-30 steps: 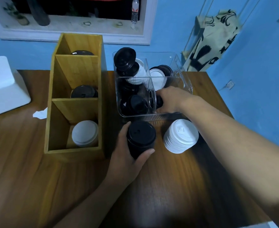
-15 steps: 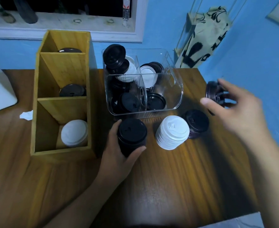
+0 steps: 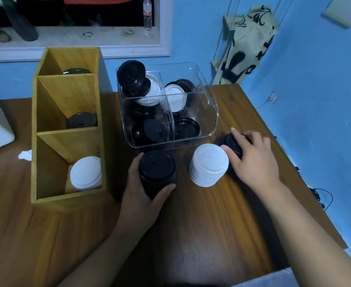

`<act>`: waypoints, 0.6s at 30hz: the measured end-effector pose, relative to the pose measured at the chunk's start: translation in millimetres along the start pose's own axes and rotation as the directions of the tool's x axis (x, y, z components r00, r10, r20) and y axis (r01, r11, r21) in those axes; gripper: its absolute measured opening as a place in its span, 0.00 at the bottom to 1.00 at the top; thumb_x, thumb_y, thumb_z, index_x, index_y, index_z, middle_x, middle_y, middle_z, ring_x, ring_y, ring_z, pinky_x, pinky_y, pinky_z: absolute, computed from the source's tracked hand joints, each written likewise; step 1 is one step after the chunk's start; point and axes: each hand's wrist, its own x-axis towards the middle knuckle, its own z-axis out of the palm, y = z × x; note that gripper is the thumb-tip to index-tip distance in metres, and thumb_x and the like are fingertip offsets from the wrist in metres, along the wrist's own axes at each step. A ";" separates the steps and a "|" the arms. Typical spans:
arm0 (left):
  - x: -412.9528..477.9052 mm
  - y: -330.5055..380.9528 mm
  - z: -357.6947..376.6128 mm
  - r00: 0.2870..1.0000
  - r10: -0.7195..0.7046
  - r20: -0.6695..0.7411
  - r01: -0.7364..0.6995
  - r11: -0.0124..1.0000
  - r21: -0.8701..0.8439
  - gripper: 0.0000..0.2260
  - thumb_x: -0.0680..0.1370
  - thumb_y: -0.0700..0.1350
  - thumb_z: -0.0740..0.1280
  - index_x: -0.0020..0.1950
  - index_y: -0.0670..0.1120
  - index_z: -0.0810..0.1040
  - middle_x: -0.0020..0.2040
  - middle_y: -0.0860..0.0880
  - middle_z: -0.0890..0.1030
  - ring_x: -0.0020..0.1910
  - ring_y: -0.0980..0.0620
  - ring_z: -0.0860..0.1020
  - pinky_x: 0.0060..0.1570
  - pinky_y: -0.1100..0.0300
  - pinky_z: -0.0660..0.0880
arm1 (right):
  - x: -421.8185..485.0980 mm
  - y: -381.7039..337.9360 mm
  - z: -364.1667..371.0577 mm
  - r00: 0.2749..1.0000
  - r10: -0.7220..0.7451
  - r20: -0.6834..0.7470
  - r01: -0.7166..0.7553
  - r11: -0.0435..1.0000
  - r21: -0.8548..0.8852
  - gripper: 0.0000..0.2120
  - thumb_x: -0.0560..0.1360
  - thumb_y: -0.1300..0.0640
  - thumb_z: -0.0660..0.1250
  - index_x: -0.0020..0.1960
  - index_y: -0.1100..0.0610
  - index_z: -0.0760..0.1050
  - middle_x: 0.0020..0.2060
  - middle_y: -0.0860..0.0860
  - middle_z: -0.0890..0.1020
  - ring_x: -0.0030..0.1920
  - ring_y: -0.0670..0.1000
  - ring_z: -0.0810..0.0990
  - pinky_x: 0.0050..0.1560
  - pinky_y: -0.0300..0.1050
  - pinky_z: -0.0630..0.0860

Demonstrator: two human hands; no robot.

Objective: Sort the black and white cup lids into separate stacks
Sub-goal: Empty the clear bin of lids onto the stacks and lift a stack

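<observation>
1. Head view: a wooden organizer stands toward the table's left rear.
2. The left hand wraps thumb and fingers round the black lid stack, which is upright, tops up, mid-table before the clear bin.
3. The white lid stack stands upright just beside it.
4. The right hand curls over the smaller black stack, which stands upright near the right edge.
</observation>
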 end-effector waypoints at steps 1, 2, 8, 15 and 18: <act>0.4 0.1 0.3 1.000 0.006 -0.002 -0.006 1.000 -0.003 0.45 0.70 0.52 0.79 0.77 0.64 0.54 0.69 0.78 0.60 0.72 0.74 0.62 0.67 0.79 0.60 | -2.0 0.2 2.6 1.000 -0.007 0.012 0.007 1.000 0.017 0.35 0.78 0.28 0.48 0.80 0.44 0.62 0.71 0.51 0.69 0.69 0.56 0.66 0.56 0.56 0.77; 1.0 0.6 0.6 1.000 0.009 -0.004 -0.009 1.000 -0.007 0.44 0.70 0.53 0.79 0.77 0.64 0.54 0.69 0.78 0.61 0.72 0.74 0.62 0.67 0.78 0.61 | -4.3 0.9 5.2 1.000 -0.018 0.022 0.017 0.999 0.048 0.34 0.80 0.30 0.46 0.81 0.44 0.60 0.73 0.52 0.67 0.71 0.57 0.64 0.58 0.58 0.77; 1.5 3.5 -0.1 1.000 0.020 0.004 -0.019 0.999 -0.034 0.43 0.69 0.57 0.76 0.78 0.61 0.56 0.68 0.79 0.62 0.72 0.72 0.64 0.68 0.76 0.62 | -11.8 3.3 9.0 0.997 -0.055 0.056 0.051 0.996 0.074 0.30 0.83 0.36 0.45 0.82 0.45 0.54 0.80 0.50 0.59 0.76 0.56 0.62 0.57 0.55 0.77; 1.3 5.6 -0.6 1.000 0.023 0.006 -0.022 0.998 -0.055 0.42 0.69 0.56 0.77 0.77 0.60 0.57 0.67 0.80 0.63 0.70 0.73 0.65 0.67 0.76 0.63 | 2.5 4.8 -14.0 0.981 -0.067 0.181 0.068 0.998 -0.001 0.31 0.81 0.33 0.46 0.81 0.42 0.57 0.78 0.49 0.65 0.76 0.55 0.62 0.69 0.59 0.71; 1.4 5.4 -0.8 1.000 0.021 0.006 -0.021 0.998 -0.061 0.43 0.69 0.57 0.77 0.77 0.61 0.56 0.67 0.80 0.64 0.70 0.73 0.65 0.67 0.76 0.63 | 15.6 -14.2 -35.2 0.994 -0.096 -0.043 0.101 0.984 0.145 0.26 0.82 0.37 0.51 0.76 0.47 0.69 0.72 0.48 0.73 0.73 0.54 0.67 0.68 0.57 0.71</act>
